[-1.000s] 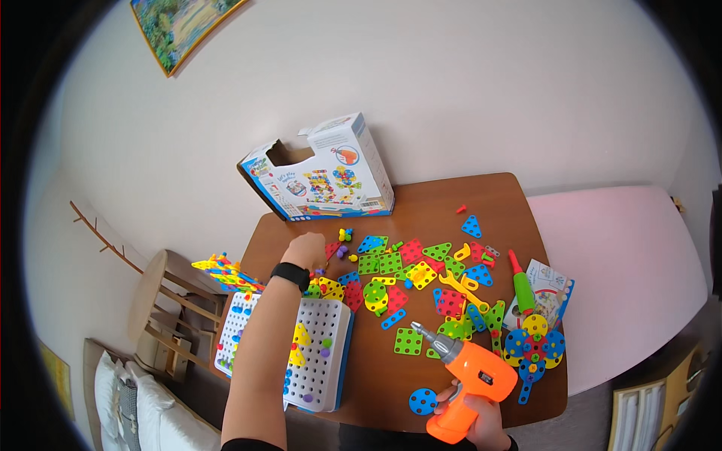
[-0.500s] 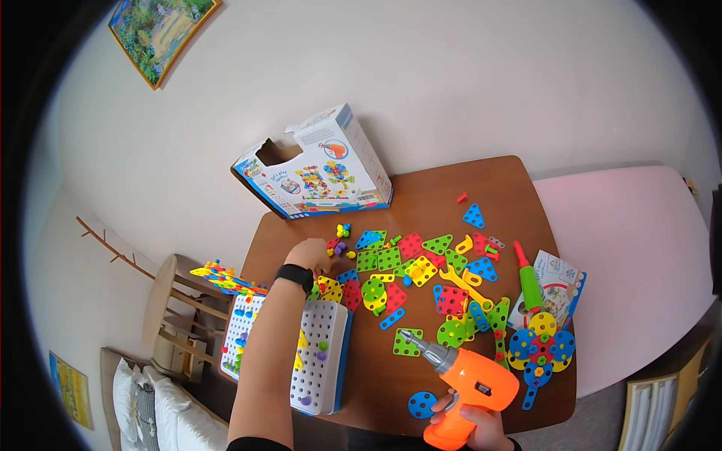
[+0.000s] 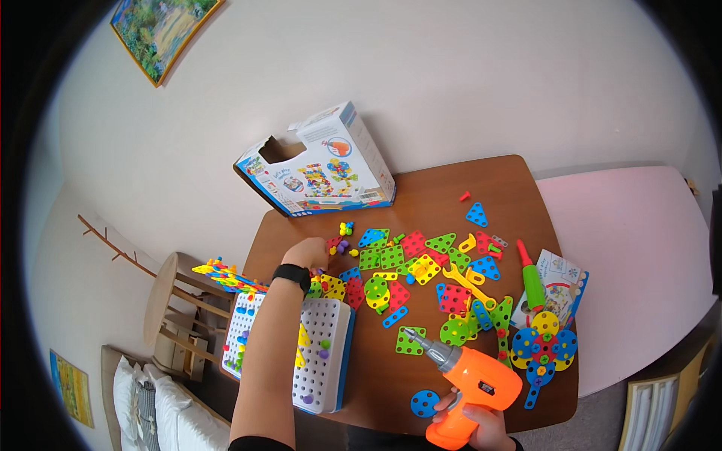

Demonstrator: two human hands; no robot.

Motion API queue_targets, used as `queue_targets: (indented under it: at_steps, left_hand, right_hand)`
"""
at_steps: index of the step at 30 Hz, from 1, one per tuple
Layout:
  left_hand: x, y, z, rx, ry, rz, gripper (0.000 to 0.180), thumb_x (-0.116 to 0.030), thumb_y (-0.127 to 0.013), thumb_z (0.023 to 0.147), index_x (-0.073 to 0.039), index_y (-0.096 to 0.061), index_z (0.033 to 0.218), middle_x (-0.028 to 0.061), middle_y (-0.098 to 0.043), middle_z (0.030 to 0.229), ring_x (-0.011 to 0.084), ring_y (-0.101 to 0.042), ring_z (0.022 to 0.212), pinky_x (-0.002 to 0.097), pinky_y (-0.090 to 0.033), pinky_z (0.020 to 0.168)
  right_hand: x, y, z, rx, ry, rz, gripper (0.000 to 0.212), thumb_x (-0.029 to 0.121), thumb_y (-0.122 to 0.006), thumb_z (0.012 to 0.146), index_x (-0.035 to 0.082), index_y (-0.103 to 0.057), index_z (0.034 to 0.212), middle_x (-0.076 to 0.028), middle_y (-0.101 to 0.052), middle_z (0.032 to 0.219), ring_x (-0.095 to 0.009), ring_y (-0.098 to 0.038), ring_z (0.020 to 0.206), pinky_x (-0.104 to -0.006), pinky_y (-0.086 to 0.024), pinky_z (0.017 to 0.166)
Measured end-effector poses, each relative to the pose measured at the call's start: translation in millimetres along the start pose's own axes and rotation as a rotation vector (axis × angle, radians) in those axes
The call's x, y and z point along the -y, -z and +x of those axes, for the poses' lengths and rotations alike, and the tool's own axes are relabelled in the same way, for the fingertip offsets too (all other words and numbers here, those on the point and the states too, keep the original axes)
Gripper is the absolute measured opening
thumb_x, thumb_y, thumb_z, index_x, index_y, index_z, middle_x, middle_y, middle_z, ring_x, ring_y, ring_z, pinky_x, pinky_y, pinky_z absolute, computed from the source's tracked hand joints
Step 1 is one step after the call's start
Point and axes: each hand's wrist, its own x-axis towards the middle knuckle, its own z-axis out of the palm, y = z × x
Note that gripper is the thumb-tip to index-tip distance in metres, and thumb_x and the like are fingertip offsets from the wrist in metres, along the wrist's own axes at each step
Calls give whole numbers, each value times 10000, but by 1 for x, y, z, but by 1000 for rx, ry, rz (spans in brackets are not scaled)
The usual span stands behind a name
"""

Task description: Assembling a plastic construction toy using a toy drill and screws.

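My right hand (image 3: 485, 425) is wrapped round the handle of an orange toy drill (image 3: 481, 383), whose grey bit points up and left over the pieces. Across the white pegboard case (image 3: 322, 353) stretches my left arm, with a black band at the wrist. At its end my left hand (image 3: 307, 254) is curled down at the table's left part, the fingers bent together and their tips largely hidden. Close by are small purple bolts (image 3: 343, 246) and a yellow-and-green cluster (image 3: 346, 228). A yellow perforated plate (image 3: 333, 287) lies just below that hand.
Perforated plates cover the middle of the brown table (image 3: 481, 177), with a yellow wrench (image 3: 470, 284) among them. To the right are a green-and-red screwdriver (image 3: 532, 282), a leaflet (image 3: 556, 274) and a flower-like assembly (image 3: 541, 349). An opened box (image 3: 331, 169) stands at the back.
My left hand has shifted very slightly toward me and stays beside the small bolts. The toy drill remains in my right hand; the whole picture has moved slightly.
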Motion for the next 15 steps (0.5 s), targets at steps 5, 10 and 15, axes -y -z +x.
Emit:
queue_targets:
  at_steps: [5, 10, 15]
  left_hand:
    - [-5, 1, 2, 64, -10, -58, 120, -124, -539, 729, -38, -576, 803, 66, -611, 680, 159, -600, 604, 289, -464, 487]
    - [3, 5, 5, -76, -55, -203, 142, -98, -517, 733, 15, -598, 761, 132, -610, 653, 200, -604, 511, 311, -480, 452]
    - [4, 30, -39, -317, -279, -2, 208, -140, -516, 734, 6, -613, 847, 167, -630, 843, 290, -613, 763, 336, -488, 639]
  right_hand:
    - [2, -2, 1, -6, 10, 2, 368, 126, -514, 804, -33, -429, 1124, -184, -572, 955, -284, -588, 808, -393, -490, 741]
    - [-1, -1, 5, -47, 35, 21, 370, 147, -532, 799, -17, -439, 1118, -160, -579, 918, -272, -588, 794, -391, -495, 718]
    - [9, -10, 5, -32, 118, 27, 351, 140, -510, 741, -7, -442, 1053, -204, -591, 854, -299, -600, 713, -409, -502, 658]
